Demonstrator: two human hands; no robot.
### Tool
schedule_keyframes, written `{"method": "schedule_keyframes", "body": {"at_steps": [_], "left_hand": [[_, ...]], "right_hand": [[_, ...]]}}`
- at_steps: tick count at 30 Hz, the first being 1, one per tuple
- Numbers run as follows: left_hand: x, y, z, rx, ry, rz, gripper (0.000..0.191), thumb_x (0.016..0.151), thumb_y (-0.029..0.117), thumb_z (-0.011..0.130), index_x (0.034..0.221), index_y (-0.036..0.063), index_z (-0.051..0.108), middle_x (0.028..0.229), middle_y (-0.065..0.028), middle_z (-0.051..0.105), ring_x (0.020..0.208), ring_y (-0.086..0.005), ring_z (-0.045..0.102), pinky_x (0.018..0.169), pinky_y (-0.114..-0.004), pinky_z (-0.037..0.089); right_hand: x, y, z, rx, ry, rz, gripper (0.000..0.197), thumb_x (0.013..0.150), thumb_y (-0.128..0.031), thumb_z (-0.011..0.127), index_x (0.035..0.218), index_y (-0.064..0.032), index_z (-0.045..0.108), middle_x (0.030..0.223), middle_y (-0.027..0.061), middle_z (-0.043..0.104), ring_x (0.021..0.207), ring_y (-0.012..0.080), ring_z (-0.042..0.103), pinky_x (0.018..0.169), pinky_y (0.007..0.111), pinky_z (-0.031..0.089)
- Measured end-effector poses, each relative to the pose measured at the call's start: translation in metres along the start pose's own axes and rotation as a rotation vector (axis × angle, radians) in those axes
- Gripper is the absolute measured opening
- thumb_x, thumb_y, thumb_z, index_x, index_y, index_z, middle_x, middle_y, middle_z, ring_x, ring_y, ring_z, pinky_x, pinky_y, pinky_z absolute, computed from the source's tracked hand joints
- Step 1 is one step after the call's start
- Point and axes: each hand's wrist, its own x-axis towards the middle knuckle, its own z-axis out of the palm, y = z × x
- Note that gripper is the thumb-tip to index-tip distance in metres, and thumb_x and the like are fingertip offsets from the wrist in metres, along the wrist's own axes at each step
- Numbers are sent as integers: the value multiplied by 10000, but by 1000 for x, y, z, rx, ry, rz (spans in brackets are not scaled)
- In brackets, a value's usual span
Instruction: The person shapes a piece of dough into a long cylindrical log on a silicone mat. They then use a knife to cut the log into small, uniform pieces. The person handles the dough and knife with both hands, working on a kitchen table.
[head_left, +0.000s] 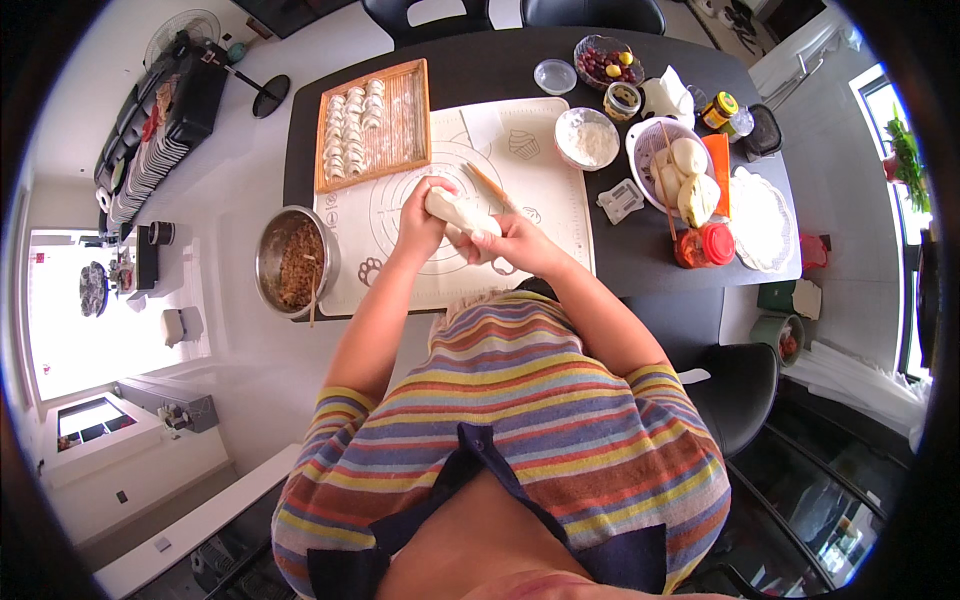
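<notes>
A thick roll of pale dough (463, 211) is held above the mat between my two hands. My left hand (421, 219) grips its far left end, and my right hand (517, 244) has its near right end between thumb and fingers. Under them lies a white silicone pastry mat (360, 262) printed with circles and a paw. Just beyond my hands a wooden rolling pin (487, 184) rests at a slant on the mat. Shaped dumplings (354, 124) stand in rows on a bamboo tray (405, 112) at the far left.
Left of the mat is a steel bowl (326, 259) of brown filling with chopsticks. On the right are a flour bowl (587, 140), a white colander (643, 161) of buns, a red-lidded jar (705, 245) and a lacy white plate (763, 221). A fruit bowl (607, 61) sits farther back.
</notes>
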Motion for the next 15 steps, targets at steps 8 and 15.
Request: {"method": "schedule_keyframes", "body": {"at_steps": [8, 15], "left_hand": [[-4, 34, 11, 630, -155, 239, 156, 741, 88, 717, 739, 53, 565, 688, -112, 630, 636, -263, 633, 577, -346, 491], [10, 23, 3, 900, 52, 436, 335, 730, 219, 806, 640, 62, 525, 688, -113, 616, 624, -267, 622, 529, -355, 488]], "right_hand": [[3, -1, -14, 333, -287, 181, 623, 917, -585, 528, 1035, 20, 616, 911, 106, 647, 783, 199, 664, 757, 317, 545], [3, -3, 1, -113, 13, 196, 479, 853, -481, 698, 850, -4, 645, 608, 27, 592, 574, 109, 568, 548, 264, 457]]}}
